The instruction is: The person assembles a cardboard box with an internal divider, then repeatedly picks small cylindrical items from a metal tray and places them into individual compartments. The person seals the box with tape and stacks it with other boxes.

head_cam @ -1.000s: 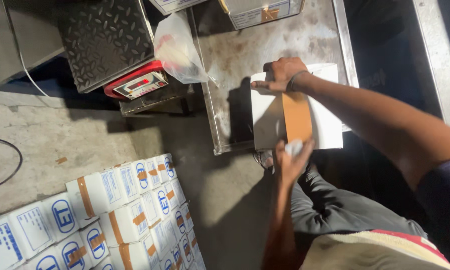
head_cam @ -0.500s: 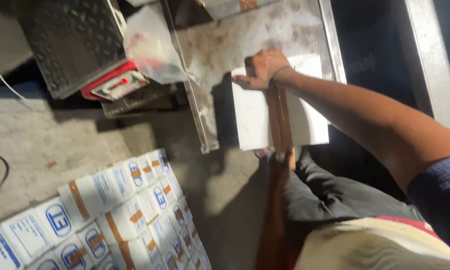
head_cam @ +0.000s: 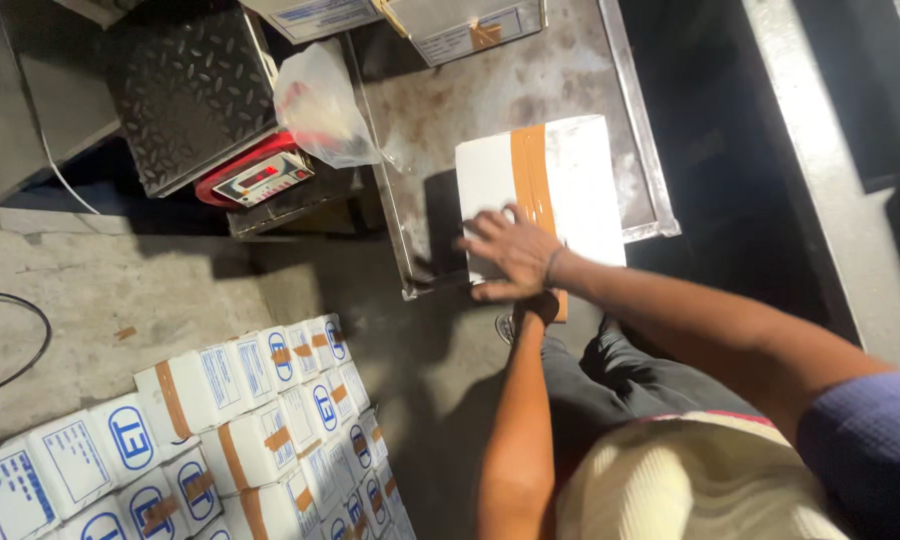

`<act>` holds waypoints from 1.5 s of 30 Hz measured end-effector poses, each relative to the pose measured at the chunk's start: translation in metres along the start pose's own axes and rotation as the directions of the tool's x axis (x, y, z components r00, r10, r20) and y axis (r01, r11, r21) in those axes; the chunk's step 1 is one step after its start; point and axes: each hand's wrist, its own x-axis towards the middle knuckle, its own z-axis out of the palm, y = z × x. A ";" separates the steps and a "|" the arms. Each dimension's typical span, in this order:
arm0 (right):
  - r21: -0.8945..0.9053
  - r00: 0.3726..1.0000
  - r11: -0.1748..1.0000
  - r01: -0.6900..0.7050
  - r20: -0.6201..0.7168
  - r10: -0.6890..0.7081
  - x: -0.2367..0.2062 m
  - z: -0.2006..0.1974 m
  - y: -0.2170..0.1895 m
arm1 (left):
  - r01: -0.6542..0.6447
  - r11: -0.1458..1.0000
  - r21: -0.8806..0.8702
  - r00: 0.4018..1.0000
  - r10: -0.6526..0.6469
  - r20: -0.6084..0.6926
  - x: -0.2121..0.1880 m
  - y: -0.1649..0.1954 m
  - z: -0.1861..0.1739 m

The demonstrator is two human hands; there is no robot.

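Note:
A white carton (head_cam: 580, 180) sealed with a brown tape strip (head_cam: 528, 165) lies on a steel table (head_cam: 490, 95). My right hand (head_cam: 510, 252) rests flat on the carton's near end, fingers spread, beside the tape. My left hand (head_cam: 536, 306) reaches up to the carton's near edge where the tape folds over. It is mostly hidden under my right wrist, so its grip is unclear.
A weighing scale with a red display unit (head_cam: 255, 178) and a black chequered platform (head_cam: 185, 85) stands left of the table. A clear plastic bag (head_cam: 320, 105) lies against it. Two more cartons (head_cam: 465, 22) sit at the table's far end. Many white taped cartons (head_cam: 220, 440) are stacked on the floor lower left.
My right hand has slid from the carton's far end down to its near end, uncovering the tape. My left hand stays at the near edge.

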 end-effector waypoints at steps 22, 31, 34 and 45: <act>-0.195 0.587 0.766 -0.613 0.536 0.607 -0.070 0.078 -0.014 | -0.632 0.205 0.748 0.460 -0.677 0.574 0.083 0.159 -0.113; 0.040 0.631 0.709 -0.704 0.492 0.599 -0.058 0.148 -0.032 | -0.484 0.324 0.813 0.685 -0.437 0.583 0.136 0.190 -0.266; 0.378 0.757 0.663 -0.646 0.425 0.496 -0.038 0.172 -0.065 | -0.238 0.401 0.885 0.785 -0.457 0.418 0.128 0.199 -0.276; 0.373 0.958 0.886 -0.275 0.181 0.221 0.097 0.115 -0.032 | -0.155 0.427 0.891 0.778 -0.502 0.376 0.131 0.111 -0.133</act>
